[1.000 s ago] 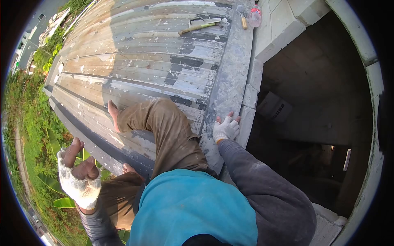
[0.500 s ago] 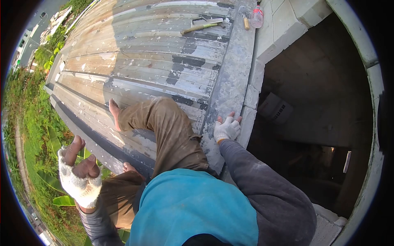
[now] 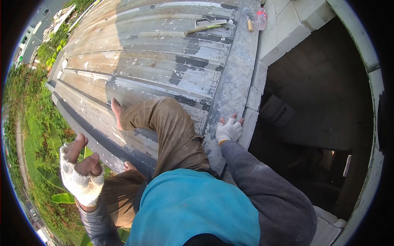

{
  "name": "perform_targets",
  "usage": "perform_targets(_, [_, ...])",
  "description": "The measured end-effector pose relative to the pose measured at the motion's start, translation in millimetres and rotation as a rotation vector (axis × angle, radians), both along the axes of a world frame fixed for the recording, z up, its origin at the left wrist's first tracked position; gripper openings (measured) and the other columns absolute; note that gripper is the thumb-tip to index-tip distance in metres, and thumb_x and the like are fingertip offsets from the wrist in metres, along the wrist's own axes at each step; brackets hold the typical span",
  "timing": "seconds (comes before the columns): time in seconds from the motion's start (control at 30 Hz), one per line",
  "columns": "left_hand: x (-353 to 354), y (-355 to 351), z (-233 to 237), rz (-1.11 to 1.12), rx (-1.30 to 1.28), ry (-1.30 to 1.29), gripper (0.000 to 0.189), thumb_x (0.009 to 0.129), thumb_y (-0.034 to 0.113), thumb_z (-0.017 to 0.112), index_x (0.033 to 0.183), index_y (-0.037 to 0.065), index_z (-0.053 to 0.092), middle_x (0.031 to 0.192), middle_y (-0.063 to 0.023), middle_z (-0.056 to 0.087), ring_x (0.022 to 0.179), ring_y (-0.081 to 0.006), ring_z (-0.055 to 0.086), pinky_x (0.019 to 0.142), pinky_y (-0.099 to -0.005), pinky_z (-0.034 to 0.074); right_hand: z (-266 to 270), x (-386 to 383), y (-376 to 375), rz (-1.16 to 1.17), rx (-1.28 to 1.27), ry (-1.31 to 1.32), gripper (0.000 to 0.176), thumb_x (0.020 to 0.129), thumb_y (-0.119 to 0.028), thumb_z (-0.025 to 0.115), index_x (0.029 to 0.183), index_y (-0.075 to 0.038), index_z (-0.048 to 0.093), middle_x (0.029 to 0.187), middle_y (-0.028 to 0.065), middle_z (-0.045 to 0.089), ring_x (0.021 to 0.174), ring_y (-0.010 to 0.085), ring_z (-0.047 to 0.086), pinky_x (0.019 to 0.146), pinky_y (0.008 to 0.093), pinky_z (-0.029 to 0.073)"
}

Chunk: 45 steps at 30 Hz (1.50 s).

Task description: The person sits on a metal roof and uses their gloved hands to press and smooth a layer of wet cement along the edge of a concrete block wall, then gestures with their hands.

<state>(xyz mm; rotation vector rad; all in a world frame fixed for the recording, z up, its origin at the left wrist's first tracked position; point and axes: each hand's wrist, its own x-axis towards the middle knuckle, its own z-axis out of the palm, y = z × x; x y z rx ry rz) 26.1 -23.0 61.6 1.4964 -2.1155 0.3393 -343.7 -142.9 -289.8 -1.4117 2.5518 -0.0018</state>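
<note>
My right hand (image 3: 230, 130), in a white fingerless glove, lies with fingers spread on the grey, dust-stained ledge (image 3: 238, 74) beside the block wall. My left hand (image 3: 83, 170), in a matching glove, is raised at the lower left, in front of the greenery. Its fingers are bent but apart, and nothing shows in them. Under my bare feet is the corrugated metal roof (image 3: 147, 61), worn and flecked with white.
Right of the block wall (image 3: 283, 37) gapes a deep, dark opening (image 3: 316, 102) with a white container (image 3: 278, 110) inside. Up the ledge are a clear bottle (image 3: 260, 19) and a small tan cylinder (image 3: 249, 25). A long-handled tool (image 3: 203, 28) lies on the roof. Plants (image 3: 30, 119) grow beyond the left edge.
The view has shifted slightly, so the roof and ledge items appear a little lower and further right. Both hands keep nearly the same pose.
</note>
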Motion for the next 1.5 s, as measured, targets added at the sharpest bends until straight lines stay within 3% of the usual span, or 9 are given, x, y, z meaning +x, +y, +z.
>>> perform_targets(0.23, [-3.8,-1.9,2.9,0.029,-0.008,0.014,0.026,0.079,-0.002,0.073,0.099,0.014,0.071,0.125,-0.0159,0.069,0.092,-0.0342,0.068,0.076,-0.0445,0.054,-17.0,-2.6,1.4,0.037,-0.043,0.095,0.078,0.097,-0.059,0.052,0.160,-0.016,0.035,0.161,0.0307,0.029,0.137,0.0409,0.044,0.114,0.0529,0.032])
perform_targets(0.4, [-1.6,-2.5,6.2,0.010,0.012,-0.002,0.043,0.057,0.001,0.076,0.096,0.018,0.071,0.130,-0.0109,0.067,0.090,-0.0329,0.068,0.072,-0.0440,0.051,-19.4,-0.6,1.4,0.063,-0.097,0.162,0.075,0.096,-0.059,0.054,0.157,-0.018,0.039,0.147,0.0271,0.045,0.129,0.0402,0.049,0.108,0.0522,0.038])
perform_targets(0.5, [-4.2,-3.2,12.1,-0.001,0.047,-0.009,0.027,0.072,0.000,0.073,0.094,0.015,0.069,0.121,-0.0177,0.070,0.086,-0.0363,0.066,0.073,-0.0460,0.052,-30.1,-5.4,4.4,0.086,-0.128,0.200,0.074,0.096,-0.060,0.054,0.155,-0.016,0.042,0.130,0.0217,0.054,0.124,0.0385,0.052,0.103,0.0516,0.041])
perform_targets(0.63, [-0.9,-1.6,9.9,-0.024,0.070,-0.038,0.037,0.063,0.001,0.074,0.097,0.016,0.072,0.122,-0.0145,0.070,0.087,-0.0352,0.066,0.073,-0.0459,0.053,-16.0,-2.2,2.1,0.116,-0.104,0.200,0.075,0.097,-0.059,0.054,0.156,-0.014,0.041,0.132,0.0231,0.053,0.125,0.0383,0.051,0.103,0.0507,0.042])
perform_targets(0.77, [2.6,-4.9,7.4,-0.100,0.075,-0.017,0.032,0.060,0.012,0.082,0.091,0.018,0.076,0.118,-0.0115,0.072,0.089,-0.0322,0.069,0.072,-0.0453,0.053,18.6,10.4,-0.6,0.032,0.154,0.096,0.078,0.098,-0.057,0.054,0.161,-0.017,0.030,0.158,0.0296,0.033,0.138,0.0418,0.044,0.109,0.0507,0.041])
perform_targets(0.83, [4.9,-4.0,5.2,-0.099,0.104,-0.011,0.031,0.061,0.021,0.087,0.090,0.016,0.076,0.116,-0.0096,0.072,0.086,-0.0291,0.069,0.071,-0.0416,0.054,-8.3,4.9,1.4,0.069,0.019,0.220,0.070,0.098,-0.058,0.053,0.151,-0.013,0.045,0.136,0.0245,0.052,0.121,0.0394,0.056,0.100,0.0519,0.045])
perform_targets(1.03, [7.9,-6.4,-4.5,-0.116,0.014,-0.009,0.027,0.071,0.029,0.088,0.088,0.013,0.075,0.122,-0.0117,0.071,0.085,-0.0267,0.070,0.070,-0.0400,0.054,-19.7,5.3,4.1,0.058,-0.155,0.291,0.066,0.097,-0.063,0.052,0.140,-0.013,0.053,0.136,0.0225,0.054,0.119,0.0398,0.057,0.099,0.0519,0.047])
perform_targets(1.07, [7.5,-5.8,-3.4,-0.095,0.041,-0.011,0.026,0.071,0.029,0.088,0.087,0.013,0.075,0.123,-0.0122,0.071,0.085,-0.0266,0.070,0.071,-0.0400,0.054,-12.3,0.2,-0.6,0.068,0.077,0.228,0.070,0.098,-0.062,0.052,0.148,-0.015,0.047,0.136,0.0225,0.054,0.119,0.0394,0.058,0.098,0.0521,0.048])
perform_targets(1.5, [14.3,-5.2,-17.7,-0.038,0.264,0.019,0.032,0.070,0.027,0.082,0.092,0.009,0.069,0.112,-0.0157,0.071,0.087,-0.0341,0.070,0.076,-0.0447,0.057,14.4,11.1,-0.4,0.051,0.144,0.162,0.075,0.100,-0.060,0.046,0.160,-0.018,0.032,0.155,0.0254,0.038,0.131,0.0422,0.051,0.107,0.0529,0.043])
